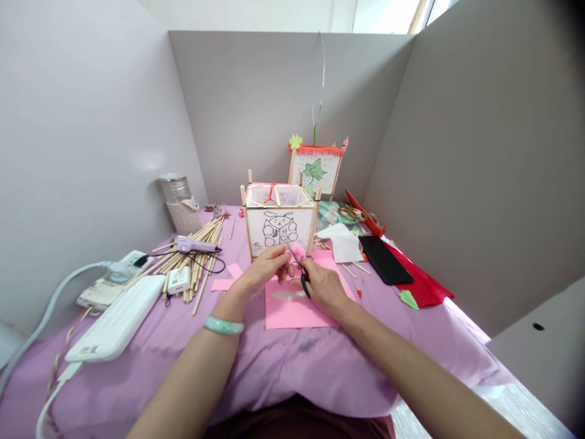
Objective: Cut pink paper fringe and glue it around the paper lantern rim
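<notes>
My left hand (267,268) pinches a small piece of pink paper (298,250), held just above a larger pink sheet (295,311) on the purple cloth. My right hand (322,283) grips black-handled scissors (300,271), whose blades point up into the pink piece. Both hands work right in front of a square lantern (278,222) of wooden sticks with a line drawing of an animal on its near panel. A green bangle (223,325) sits on my left wrist.
A bundle of wooden sticks (196,256) and a purple glue gun (196,246) lie at left, with white power strips (116,323) nearer. A second lantern (316,167) stands at the back. A black phone (385,259) and red paper (425,283) lie at right. Grey partition walls surround the table.
</notes>
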Demonstrator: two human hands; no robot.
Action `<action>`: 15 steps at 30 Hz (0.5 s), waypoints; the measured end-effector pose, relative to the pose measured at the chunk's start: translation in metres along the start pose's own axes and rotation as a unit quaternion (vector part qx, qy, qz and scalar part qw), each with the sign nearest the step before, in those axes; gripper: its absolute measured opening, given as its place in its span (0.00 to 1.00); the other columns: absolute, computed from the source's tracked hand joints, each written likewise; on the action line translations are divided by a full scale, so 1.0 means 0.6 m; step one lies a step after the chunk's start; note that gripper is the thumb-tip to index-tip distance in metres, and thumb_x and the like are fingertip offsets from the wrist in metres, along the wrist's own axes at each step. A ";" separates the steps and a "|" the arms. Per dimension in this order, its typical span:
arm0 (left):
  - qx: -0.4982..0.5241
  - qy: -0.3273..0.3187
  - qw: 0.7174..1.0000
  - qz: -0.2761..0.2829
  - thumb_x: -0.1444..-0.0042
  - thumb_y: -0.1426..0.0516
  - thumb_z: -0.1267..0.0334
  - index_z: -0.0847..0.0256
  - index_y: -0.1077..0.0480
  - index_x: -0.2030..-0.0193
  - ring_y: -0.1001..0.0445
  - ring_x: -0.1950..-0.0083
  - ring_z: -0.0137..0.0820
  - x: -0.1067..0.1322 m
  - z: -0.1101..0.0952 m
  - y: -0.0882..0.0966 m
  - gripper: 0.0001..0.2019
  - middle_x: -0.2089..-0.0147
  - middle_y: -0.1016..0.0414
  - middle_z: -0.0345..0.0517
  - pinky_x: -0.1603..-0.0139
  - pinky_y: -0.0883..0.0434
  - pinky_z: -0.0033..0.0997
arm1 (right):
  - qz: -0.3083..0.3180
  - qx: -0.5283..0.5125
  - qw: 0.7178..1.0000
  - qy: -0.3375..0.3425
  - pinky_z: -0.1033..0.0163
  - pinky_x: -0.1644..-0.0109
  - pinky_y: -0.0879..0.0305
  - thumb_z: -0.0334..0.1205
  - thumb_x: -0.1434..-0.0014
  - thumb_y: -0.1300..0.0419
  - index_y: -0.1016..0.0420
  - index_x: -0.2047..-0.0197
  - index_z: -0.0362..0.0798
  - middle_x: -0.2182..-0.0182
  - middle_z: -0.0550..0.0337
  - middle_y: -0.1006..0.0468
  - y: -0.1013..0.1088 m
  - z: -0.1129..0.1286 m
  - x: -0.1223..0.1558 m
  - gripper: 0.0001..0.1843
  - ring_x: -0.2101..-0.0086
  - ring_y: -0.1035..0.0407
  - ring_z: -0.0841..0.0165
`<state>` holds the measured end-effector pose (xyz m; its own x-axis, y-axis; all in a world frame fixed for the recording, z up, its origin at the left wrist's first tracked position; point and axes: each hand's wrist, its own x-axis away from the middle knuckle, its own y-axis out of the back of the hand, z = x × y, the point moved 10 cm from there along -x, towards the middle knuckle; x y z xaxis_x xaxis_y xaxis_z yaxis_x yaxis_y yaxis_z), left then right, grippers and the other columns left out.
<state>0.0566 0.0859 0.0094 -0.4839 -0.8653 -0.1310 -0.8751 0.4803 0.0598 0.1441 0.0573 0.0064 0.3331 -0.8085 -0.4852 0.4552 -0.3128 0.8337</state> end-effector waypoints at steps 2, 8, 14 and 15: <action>-0.002 -0.005 1.000 -0.004 0.43 0.48 0.56 0.63 0.38 0.70 0.35 0.82 0.22 -0.001 0.000 0.002 0.11 0.77 0.29 0.40 0.81 0.38 0.23 | 0.002 -0.005 1.000 0.004 0.66 0.70 0.45 0.50 0.40 0.45 0.35 0.57 0.48 0.66 0.58 0.24 0.001 0.001 0.001 0.15 0.67 0.29 0.66; 0.014 -0.017 0.999 -0.045 0.44 0.47 0.57 0.63 0.37 0.69 0.35 0.83 0.22 -0.004 -0.001 0.018 0.10 0.77 0.29 0.40 0.81 0.38 0.23 | 0.014 -0.009 1.000 0.016 0.66 0.70 0.46 0.50 0.42 0.43 0.36 0.57 0.48 0.66 0.59 0.26 0.000 0.004 0.004 0.16 0.68 0.31 0.67; 0.020 -0.019 0.998 -0.056 0.45 0.47 0.56 0.63 0.38 0.69 0.35 0.83 0.23 -0.006 -0.002 0.023 0.11 0.78 0.29 0.40 0.82 0.38 0.23 | 0.018 -0.010 1.000 0.010 0.66 0.68 0.45 0.51 0.42 0.43 0.36 0.55 0.48 0.65 0.58 0.26 0.000 0.004 0.004 0.18 0.67 0.31 0.67; 0.020 -0.019 0.998 -0.056 0.45 0.47 0.56 0.63 0.38 0.69 0.35 0.83 0.23 -0.006 -0.002 0.023 0.11 0.78 0.29 0.40 0.82 0.37 0.23 | 0.018 -0.009 1.000 0.008 0.66 0.68 0.45 0.51 0.42 0.43 0.36 0.55 0.48 0.65 0.58 0.26 0.000 0.004 0.004 0.18 0.67 0.31 0.67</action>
<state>0.0461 0.0953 0.0116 -0.3818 -0.9081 -0.1718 -0.9220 0.3871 0.0025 0.1428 0.0543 0.0057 0.3625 -0.8109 -0.4594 0.4571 -0.2749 0.8459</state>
